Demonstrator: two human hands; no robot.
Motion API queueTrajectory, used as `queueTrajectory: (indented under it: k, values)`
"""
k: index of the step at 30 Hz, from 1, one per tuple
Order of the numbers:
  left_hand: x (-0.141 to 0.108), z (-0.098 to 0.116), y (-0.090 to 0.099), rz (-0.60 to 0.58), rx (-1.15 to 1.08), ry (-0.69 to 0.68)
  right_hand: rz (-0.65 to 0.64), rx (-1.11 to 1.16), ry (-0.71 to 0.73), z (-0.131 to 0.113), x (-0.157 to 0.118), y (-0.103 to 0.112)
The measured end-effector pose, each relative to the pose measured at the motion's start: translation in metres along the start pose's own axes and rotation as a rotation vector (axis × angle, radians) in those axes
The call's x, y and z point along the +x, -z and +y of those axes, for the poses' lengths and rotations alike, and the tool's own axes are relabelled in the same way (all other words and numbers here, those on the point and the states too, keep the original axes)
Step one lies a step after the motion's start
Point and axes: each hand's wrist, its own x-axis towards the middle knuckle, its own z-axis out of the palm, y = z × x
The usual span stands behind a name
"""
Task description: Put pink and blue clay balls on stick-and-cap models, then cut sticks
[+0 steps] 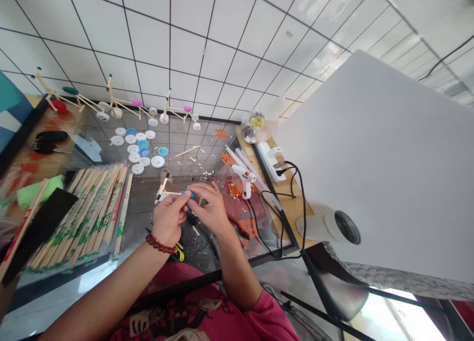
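**A close pinch, mid-air**

Our left hand (168,217) is closed on a wooden stick frame (168,193), and the fingertips of our right hand (211,208) pinch the blue bottle cap (187,194) at its end, both held above the glass tabletop (138,208). A white glue gun (242,179) lies just right of our hands, and a bundle of wrapped chopsticks (81,217) lies left. Ahead are scattered white and blue bottle caps (135,146), then three more stick frames (111,104) by the tiled wall (170,50).
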Motion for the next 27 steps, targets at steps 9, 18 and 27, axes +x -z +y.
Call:
queueTrajectory:
  k: [9,18,27]
  values:
    - [0.0,-0.001,0.003,-0.012,-0.001,0.008,-0.006,0.004,0.003,0.0,0.0,-0.001]
    - [-0.008,-0.003,0.022,-0.129,-0.07,-0.04,0.01,-0.003,-0.006,-0.001,-0.001,-0.002]
    - [-0.008,-0.005,0.024,-0.126,-0.037,-0.036,0.021,0.015,0.012,-0.006,0.005,-0.009]
